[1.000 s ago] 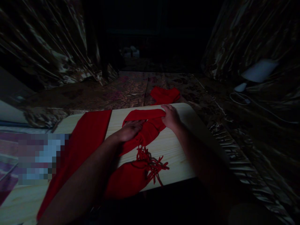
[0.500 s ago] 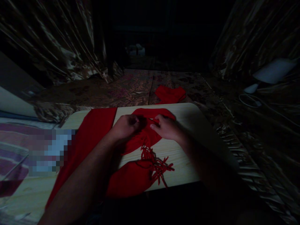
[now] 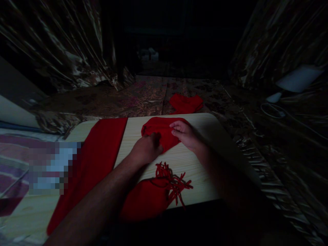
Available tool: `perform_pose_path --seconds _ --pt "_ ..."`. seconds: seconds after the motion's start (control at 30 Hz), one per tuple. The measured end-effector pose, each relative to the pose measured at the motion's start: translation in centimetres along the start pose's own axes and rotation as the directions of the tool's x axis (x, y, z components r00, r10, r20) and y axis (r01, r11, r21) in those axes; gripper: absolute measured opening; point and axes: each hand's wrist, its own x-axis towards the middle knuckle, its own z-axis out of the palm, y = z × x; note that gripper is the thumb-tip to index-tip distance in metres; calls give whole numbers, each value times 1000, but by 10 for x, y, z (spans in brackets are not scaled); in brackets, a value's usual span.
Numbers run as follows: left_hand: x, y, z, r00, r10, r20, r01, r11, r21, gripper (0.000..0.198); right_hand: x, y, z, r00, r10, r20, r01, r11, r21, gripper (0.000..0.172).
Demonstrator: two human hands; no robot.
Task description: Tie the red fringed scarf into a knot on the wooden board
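A folded red cloth [image 3: 164, 123] lies at the far middle of a pale wooden table, with both hands on it. My left hand [image 3: 147, 147] is closed on its near left side, and the fingertips are partly hidden in shadow. From the right, my right hand [image 3: 185, 134] holds the cloth's right part between thumb and fingers. Closer to me lies another red fabric piece [image 3: 146, 198], with a bunch of red fringe strands [image 3: 176, 184] at its right end. A long red fabric strip [image 3: 99, 150] runs along the table's left side, partly behind my left forearm.
The wooden table [image 3: 205, 181] has rounded corners. Beyond its far edge lies more red cloth [image 3: 186, 103] on patterned fabric. A white lamp [image 3: 298, 80] with a cord is at right. Curtains [image 3: 74, 41] hang at both sides. The scene is dim.
My left hand has moved right and toward me, bringing the cloth's left part inward, so it looks more compact. My right hand has shifted slightly right. The fringed piece has moved slightly.
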Motion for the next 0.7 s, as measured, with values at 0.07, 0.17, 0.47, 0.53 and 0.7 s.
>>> perform_pose_path --seconds 0.07,0.17,0.47,0.53,0.7 --pt "2 -2 4 994 76 -76 -79 996 -35 37 0 3 -2 999 31 35 -30 999 -21 27" --pt "3 -7 9 971 183 -156 -211 958 -192 42 0 9 -2 996 57 66 -54 997 -46 29" --pt "7 1 20 959 281 -32 -277 955 108 46 0 13 1 990 66 124 -54 993 -103 29" --pt "6 10 20 975 223 18 -222 951 218 43 -1 11 1 985 68 157 -50 992 -115 33" --pt "14 26 13 988 97 123 -131 944 302 49 -4 6 -1 967 43 253 -11 992 -126 56"
